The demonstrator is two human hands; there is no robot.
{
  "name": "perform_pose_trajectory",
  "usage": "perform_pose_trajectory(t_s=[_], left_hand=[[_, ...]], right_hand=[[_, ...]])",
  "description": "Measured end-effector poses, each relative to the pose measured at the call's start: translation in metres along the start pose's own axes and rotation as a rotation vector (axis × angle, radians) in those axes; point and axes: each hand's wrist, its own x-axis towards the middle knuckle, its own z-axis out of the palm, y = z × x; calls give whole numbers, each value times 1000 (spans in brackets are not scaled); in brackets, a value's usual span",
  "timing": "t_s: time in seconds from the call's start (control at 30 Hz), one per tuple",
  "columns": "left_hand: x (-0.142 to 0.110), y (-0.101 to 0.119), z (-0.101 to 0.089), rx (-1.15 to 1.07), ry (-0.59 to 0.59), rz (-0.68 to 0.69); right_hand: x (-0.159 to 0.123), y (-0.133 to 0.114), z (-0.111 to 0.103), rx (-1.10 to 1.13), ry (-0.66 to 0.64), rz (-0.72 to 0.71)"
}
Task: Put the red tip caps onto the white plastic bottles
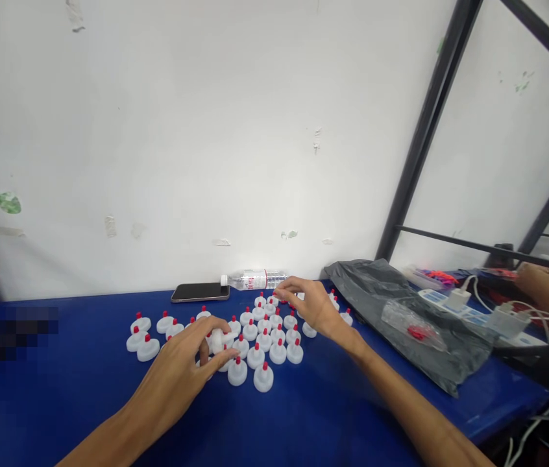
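My left hand (pixel 191 350) holds a white nozzle cap (pixel 218 340) between thumb and fingers, tipped on its side with its spout toward the right. No red tip shows on that spout. Around and under this hand stand several white nozzle caps (pixel 256 356), upright, each with a small red tip on top. Over the back of the group, my right hand (pixel 309 301) has thumb and fingers pinched together, with a small red tip (pixel 275 294) at the fingertips. Loose red tips (pixel 290 305) lie partly hidden behind the right hand.
A black phone (pixel 200 292) and a clear plastic bottle (pixel 254 279) lie along the wall. To the right, a grey plastic bag (pixel 396 311) carries a clear pouch (pixel 413 326) with red pieces. Beyond the dark metal frame (pixel 425 130) are a power strip (pixel 469 311) and cables.
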Motion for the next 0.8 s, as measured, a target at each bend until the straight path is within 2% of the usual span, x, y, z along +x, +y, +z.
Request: perform_pose_trajectory(t_s=[0.23, 0.37, 0.53, 0.8], left_hand=[[0, -4, 2, -46, 26, 23], [-1, -1, 0, -34, 42, 47], [-1, 2, -1, -19, 33, 37], [1, -8, 6, -35, 47, 60]], right_hand=[[-16, -46, 25, 322, -158, -20], [-23, -62, 31, 393, -198, -40], [-25, -63, 34, 441, -191, -25], [-24, -61, 31, 590, -217, 42]])
